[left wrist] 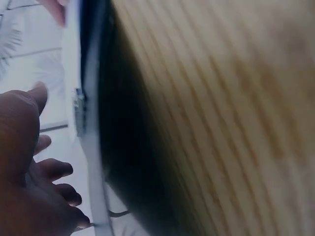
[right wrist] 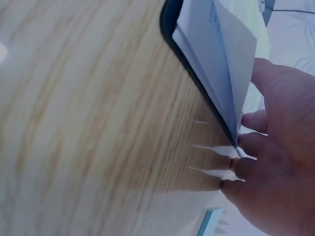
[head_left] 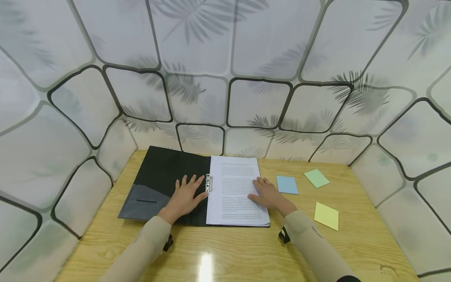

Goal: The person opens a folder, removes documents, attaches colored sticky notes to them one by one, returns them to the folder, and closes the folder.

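Observation:
A black clipboard folder lies spread flat on the table, with a metal clip near its middle fold. Printed sheets of paper sit on its right half, their edges fanned slightly apart in the right wrist view. My left hand is over the folder's left half, fingers spread, thumb near the clip. Over the right edge of the sheets is my right hand, its fingers extended across the paper's margin; in the right wrist view its fingertips are at the folder's edge. Neither hand grips anything.
Right of the folder lie a blue sticky-note pad, a green pad and a yellow pad. A dark grey pocket covers the folder's lower left. Patterned fabric walls enclose the wooden table.

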`<state>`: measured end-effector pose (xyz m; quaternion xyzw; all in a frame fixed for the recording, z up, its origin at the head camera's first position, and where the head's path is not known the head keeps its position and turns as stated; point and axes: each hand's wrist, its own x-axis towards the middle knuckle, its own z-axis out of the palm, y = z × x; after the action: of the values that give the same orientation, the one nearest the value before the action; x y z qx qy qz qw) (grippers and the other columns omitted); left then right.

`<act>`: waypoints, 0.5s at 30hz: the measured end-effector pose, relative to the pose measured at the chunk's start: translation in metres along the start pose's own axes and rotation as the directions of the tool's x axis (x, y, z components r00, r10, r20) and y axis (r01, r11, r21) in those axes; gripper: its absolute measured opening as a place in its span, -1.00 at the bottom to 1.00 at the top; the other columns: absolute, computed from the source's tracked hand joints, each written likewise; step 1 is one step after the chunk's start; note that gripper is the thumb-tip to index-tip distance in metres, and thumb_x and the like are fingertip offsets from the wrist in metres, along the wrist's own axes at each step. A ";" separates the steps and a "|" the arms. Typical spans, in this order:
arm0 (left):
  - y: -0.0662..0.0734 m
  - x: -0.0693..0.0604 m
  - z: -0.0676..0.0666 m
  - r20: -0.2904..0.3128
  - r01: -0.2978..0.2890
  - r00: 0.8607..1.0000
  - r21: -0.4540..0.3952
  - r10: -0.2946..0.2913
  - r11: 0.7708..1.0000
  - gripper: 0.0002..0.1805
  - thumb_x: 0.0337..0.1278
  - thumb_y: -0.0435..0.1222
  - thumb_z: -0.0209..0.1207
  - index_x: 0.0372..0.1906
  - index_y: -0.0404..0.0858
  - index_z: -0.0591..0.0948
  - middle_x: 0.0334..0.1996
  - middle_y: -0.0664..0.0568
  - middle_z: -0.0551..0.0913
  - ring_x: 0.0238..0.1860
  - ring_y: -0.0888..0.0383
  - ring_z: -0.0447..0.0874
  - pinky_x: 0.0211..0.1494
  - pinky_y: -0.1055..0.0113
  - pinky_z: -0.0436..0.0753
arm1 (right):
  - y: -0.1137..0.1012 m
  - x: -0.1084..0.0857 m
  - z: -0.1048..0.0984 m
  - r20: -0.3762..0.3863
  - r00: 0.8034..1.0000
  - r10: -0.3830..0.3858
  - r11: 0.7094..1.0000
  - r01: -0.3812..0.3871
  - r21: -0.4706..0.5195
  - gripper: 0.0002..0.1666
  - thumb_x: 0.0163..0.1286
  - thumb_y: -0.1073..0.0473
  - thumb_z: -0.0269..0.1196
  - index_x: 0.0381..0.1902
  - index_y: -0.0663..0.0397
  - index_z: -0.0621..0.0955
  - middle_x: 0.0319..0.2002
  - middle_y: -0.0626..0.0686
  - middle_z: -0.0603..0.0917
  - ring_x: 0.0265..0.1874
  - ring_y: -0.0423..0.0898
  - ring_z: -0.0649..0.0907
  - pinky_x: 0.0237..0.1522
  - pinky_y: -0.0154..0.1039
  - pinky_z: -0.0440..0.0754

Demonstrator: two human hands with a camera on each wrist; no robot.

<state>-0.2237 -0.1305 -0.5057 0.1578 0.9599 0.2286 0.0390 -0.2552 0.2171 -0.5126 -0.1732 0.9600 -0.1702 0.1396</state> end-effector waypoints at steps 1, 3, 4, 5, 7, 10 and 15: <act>-0.001 0.003 0.001 0.007 0.005 1.000 0.023 -0.005 1.000 -0.19 0.58 0.13 0.07 0.69 -0.14 0.19 0.63 -0.43 0.13 0.63 -0.57 -0.11 0.58 -0.56 -0.12 | 0.000 0.000 0.000 0.000 1.000 0.002 1.000 -0.002 0.001 -0.06 0.65 -0.17 0.13 0.62 0.43 0.18 0.63 0.47 0.09 0.63 0.48 0.05 0.60 0.42 0.07; -0.003 0.009 0.005 0.014 0.016 1.000 0.068 -0.017 0.998 -0.20 0.58 0.15 0.04 0.69 -0.14 0.21 0.62 -0.45 0.14 0.63 -0.57 -0.08 0.59 -0.55 -0.09 | -0.001 0.000 0.000 0.001 1.000 0.004 1.000 -0.004 -0.006 -0.06 0.65 -0.17 0.13 0.62 0.42 0.18 0.63 0.47 0.09 0.63 0.48 0.06 0.61 0.41 0.08; -0.004 0.011 0.007 0.019 0.024 1.000 0.090 -0.025 0.996 -0.21 0.59 0.16 0.02 0.69 -0.13 0.21 0.62 -0.45 0.14 0.63 -0.56 -0.07 0.59 -0.54 -0.08 | 0.000 0.001 0.001 0.000 1.000 0.005 1.000 -0.005 -0.010 -0.06 0.65 -0.18 0.12 0.62 0.42 0.18 0.63 0.47 0.09 0.63 0.48 0.06 0.61 0.41 0.08; -0.004 0.013 0.008 0.020 0.032 0.999 0.105 -0.034 0.994 -0.21 0.58 0.17 0.02 0.68 -0.13 0.21 0.62 -0.45 0.15 0.63 -0.56 -0.06 0.60 -0.54 -0.07 | 0.000 0.001 0.001 0.001 1.000 0.005 1.000 -0.005 -0.013 -0.06 0.65 -0.18 0.12 0.62 0.42 0.17 0.63 0.46 0.09 0.64 0.47 0.05 0.61 0.41 0.08; -0.005 0.017 0.010 0.029 0.049 0.998 0.129 -0.053 0.990 -0.20 0.58 0.18 0.01 0.68 -0.12 0.22 0.62 -0.46 0.14 0.63 -0.55 -0.05 0.59 -0.54 -0.06 | 0.000 0.001 0.002 0.000 1.000 0.005 1.000 -0.005 -0.014 -0.06 0.66 -0.18 0.11 0.62 0.42 0.17 0.63 0.47 0.08 0.64 0.47 0.05 0.61 0.41 0.07; -0.005 0.020 0.011 0.054 0.070 0.995 0.145 -0.079 0.987 -0.20 0.58 0.19 0.00 0.69 -0.08 0.21 0.63 -0.45 0.11 0.64 -0.54 -0.08 0.59 -0.55 -0.07 | 0.001 0.001 0.002 -0.002 1.000 0.004 1.000 -0.004 -0.015 -0.06 0.67 -0.19 0.10 0.62 0.42 0.16 0.64 0.47 0.08 0.64 0.47 0.04 0.61 0.42 0.06; -0.004 0.024 0.009 0.084 0.093 0.991 0.144 -0.105 0.985 -0.22 0.56 0.19 0.03 0.70 0.02 0.19 0.64 -0.44 0.09 0.63 -0.56 -0.06 0.56 -0.58 -0.03 | 0.000 0.001 0.002 -0.007 1.000 0.001 1.000 -0.001 -0.013 -0.06 0.67 -0.18 0.09 0.62 0.43 0.16 0.63 0.47 0.08 0.64 0.48 0.04 0.60 0.43 0.06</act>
<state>-0.2457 -0.1221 -0.5159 0.1224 0.9774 0.1510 0.0828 -0.2550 0.2159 -0.5145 -0.1728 0.9616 -0.1646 0.1353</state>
